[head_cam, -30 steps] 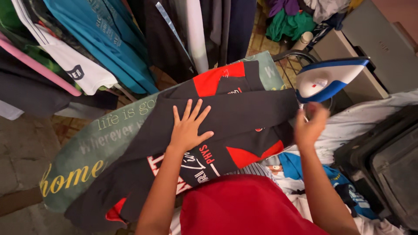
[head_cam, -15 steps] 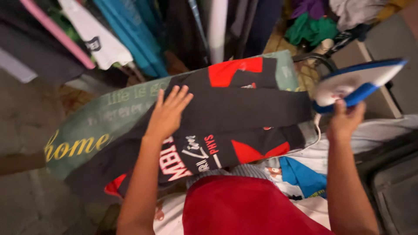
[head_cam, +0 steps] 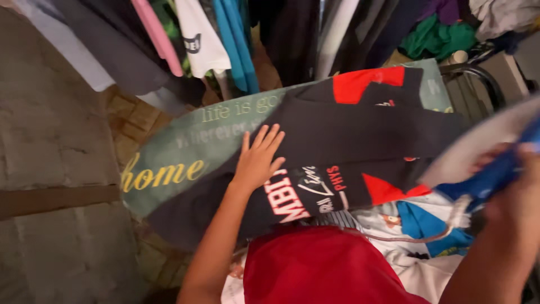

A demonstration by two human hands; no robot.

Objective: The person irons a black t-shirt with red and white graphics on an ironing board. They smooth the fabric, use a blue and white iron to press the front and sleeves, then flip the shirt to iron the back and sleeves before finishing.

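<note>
A black garment (head_cam: pixel 349 135) with red panels and printed lettering lies spread across a green ironing board (head_cam: pixel 169 152) with pale and yellow script. My left hand (head_cam: pixel 257 160) rests flat on the garment's left part, fingers spread. My right hand (head_cam: pixel 514 188) grips the blue handle of a white and blue clothes iron (head_cam: pixel 478 149), lifted and blurred over the board's right end, soleplate tilted toward me.
Hanging clothes (head_cam: pixel 225 39) in teal, white, pink and dark colours crowd the far side of the board. A metal iron rest (head_cam: pixel 478 79) sticks out at the board's far right end. Loose laundry (head_cam: pixel 416 225) lies below the board near my red shirt. Bare concrete floor is left.
My right hand took the iron off its rest and swung it toward me over the garment. My left hand slid left along the fabric. The view panned left.
</note>
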